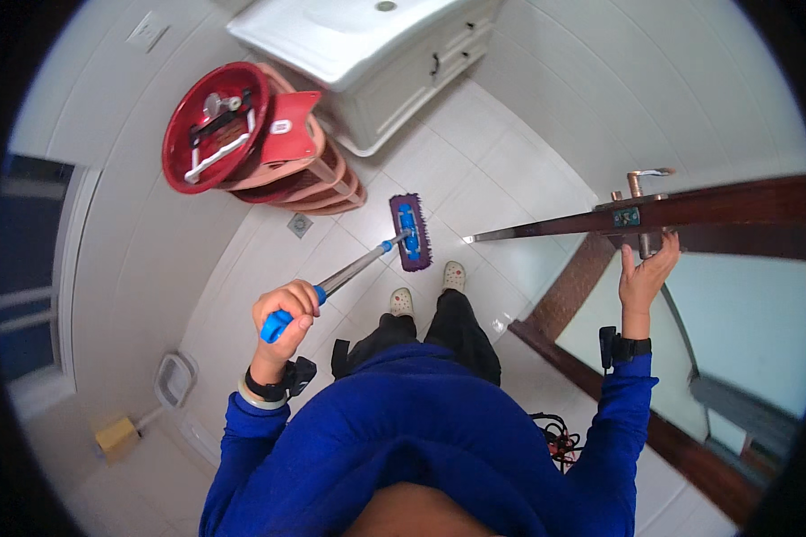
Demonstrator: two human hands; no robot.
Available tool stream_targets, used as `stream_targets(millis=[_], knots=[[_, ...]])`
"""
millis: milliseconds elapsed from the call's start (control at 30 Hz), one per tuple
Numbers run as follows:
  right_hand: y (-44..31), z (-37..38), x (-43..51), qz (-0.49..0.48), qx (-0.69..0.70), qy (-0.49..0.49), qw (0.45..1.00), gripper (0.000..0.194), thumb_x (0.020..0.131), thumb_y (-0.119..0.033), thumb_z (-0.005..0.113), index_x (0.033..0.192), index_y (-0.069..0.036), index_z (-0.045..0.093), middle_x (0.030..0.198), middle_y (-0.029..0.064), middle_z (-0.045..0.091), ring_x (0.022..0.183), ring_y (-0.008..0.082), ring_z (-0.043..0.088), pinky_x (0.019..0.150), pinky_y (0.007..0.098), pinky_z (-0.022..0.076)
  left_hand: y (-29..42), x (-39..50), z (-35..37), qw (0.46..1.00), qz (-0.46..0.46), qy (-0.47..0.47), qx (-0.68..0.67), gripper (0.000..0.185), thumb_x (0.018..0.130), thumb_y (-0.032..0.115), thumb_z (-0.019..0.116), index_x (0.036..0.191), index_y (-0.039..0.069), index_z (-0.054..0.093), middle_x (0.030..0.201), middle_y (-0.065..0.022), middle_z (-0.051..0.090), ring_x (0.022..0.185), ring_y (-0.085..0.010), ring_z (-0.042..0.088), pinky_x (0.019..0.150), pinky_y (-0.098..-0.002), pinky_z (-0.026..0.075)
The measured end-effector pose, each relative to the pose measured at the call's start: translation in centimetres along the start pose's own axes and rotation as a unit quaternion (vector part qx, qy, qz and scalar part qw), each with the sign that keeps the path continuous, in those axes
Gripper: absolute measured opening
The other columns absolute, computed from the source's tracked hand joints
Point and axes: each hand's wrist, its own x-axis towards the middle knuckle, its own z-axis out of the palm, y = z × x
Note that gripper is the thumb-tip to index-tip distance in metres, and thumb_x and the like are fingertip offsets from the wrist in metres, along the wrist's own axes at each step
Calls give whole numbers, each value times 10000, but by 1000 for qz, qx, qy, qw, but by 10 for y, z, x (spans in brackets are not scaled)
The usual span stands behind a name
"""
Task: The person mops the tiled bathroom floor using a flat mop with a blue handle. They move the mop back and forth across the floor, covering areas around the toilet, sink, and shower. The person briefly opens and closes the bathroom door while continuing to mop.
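My left hand (287, 315) is wrapped around the blue grip (277, 325) at the upper end of a flat mop's metal pole (357, 272). The mop head (410, 232), with a purple fringed pad and a blue plastic hinge plate, rests flat on the floor ahead of my feet. My right hand (647, 272) is at the near-side door handle (645, 245), its thumb and fingers on either side of it. Part of that handle is hidden by the fingers. The dark wooden door (705, 208) stands ajar, edge towards me, with another lever handle (645, 178) on its far side.
A white vanity with a sink (369, 47) stands ahead. Left of it, a pink plastic rack (309, 181) bears a red basin (174, 151) holding small items. A floor drain (299, 225) lies near the rack. Black and red cables (559, 443) show by my right side.
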Motion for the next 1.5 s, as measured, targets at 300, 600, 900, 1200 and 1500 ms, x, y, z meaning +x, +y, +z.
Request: stream_targets(millis=[300,600,900,1200,1500], knots=[[42,-94,-112,124,33,-86,988,817,821,-415,592,1379,36,203,1392,259,262,1288,434,244,1076,455,193,-8,54,26,998,9,8,-57,156,758,74,578,658,53,460,615,-56,477,580,-155,437,554,-282,342],[67,-116,-145,350,105,-154,918,594,892,-307,527,1306,77,343,1364,270,334,1275,392,301,1072,416,206,6,127,64,999,5,-26,-40,177,704,151,554,616,90,413,565,-17,397,546,-141,367,597,-298,309],[-17,-107,-123,40,-89,18,995,444,760,-135,632,1161,-7,490,1217,185,474,1173,382,416,988,477,331,4,155,96,994,10,-80,-69,187,701,150,558,611,101,401,549,-9,391,530,-133,359,593,-302,295],[58,-44,-148,151,-187,-263,935,365,741,-111,653,1061,1,517,1216,148,489,1188,323,424,1011,465,326,-9,162,107,989,11,-103,-104,196,696,171,552,606,104,392,550,-7,392,535,-132,363,613,-307,301],[103,-40,-182,135,-238,-277,921,268,747,-149,646,975,-27,573,1175,114,534,1185,281,436,1023,494,291,-20,169,122,990,11,-109,-93,192,690,175,548,596,112,392,555,-8,403,533,-130,367,624,-312,305]])
